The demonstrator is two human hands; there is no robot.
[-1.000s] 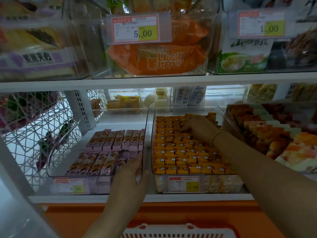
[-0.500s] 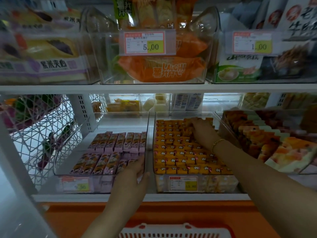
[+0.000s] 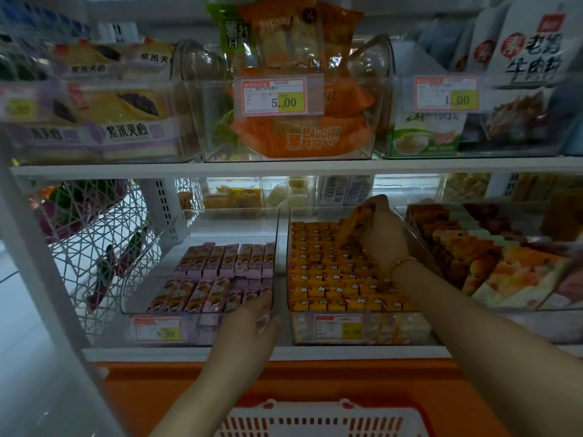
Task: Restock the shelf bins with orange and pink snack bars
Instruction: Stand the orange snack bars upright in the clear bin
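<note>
Two clear bins stand side by side on the lower shelf. The right bin (image 3: 289, 247) is packed with rows of orange snack bars (image 3: 328, 279). At its far end my right hand (image 3: 383, 234) grips a bunch of orange bars (image 3: 351, 230), lifted and tilted above the rows. The left bin (image 3: 195, 329) holds two rows of pink snack bars (image 3: 227, 260) and is only partly filled. My left hand (image 3: 249, 323) holds that bin's front right corner, fingers over the rim and thumb against the outside.
A white and red basket (image 3: 318, 421) sits below, in front of an orange ledge (image 3: 284, 380). A bin of cake slices (image 3: 492, 263) stands to the right. The upper shelf (image 3: 284, 170) overhangs the bins. White wire mesh (image 3: 94, 257) bounds the left.
My right hand has risen from the orange rows at the bin's far end, lifting a bunch of orange bars and tilting them up. My left hand stays on the pink bin's corner.
</note>
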